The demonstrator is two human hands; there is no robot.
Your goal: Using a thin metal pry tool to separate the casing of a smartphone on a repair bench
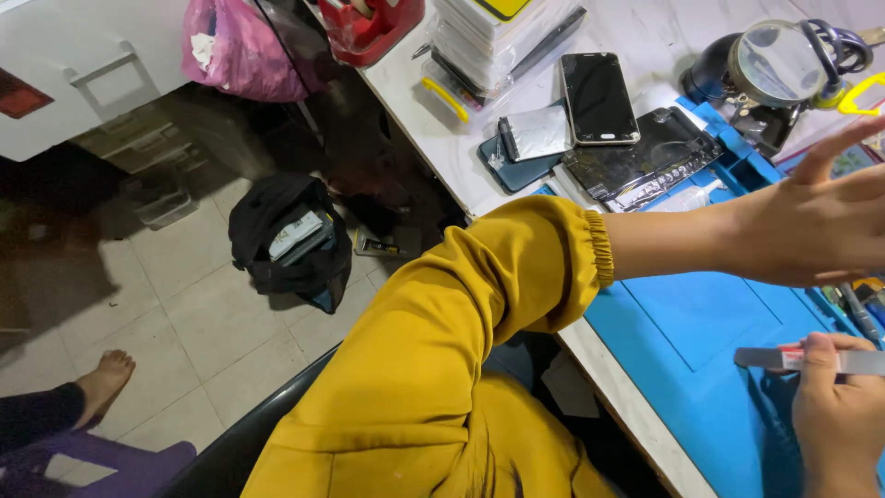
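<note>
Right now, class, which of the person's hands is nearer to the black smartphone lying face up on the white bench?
Left. The left hand hovers open, right of the black smartphone. The right hand is lower, gripping a flat grey tool over the blue mat.

White bench [442, 138] — blue mat [701, 323], phone [599, 97]

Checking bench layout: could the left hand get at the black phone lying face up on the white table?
Probably yes. The left hand hangs open above the blue mat, holding nothing, and the black phone lies uncovered on the white table with nothing standing between them.
</note>
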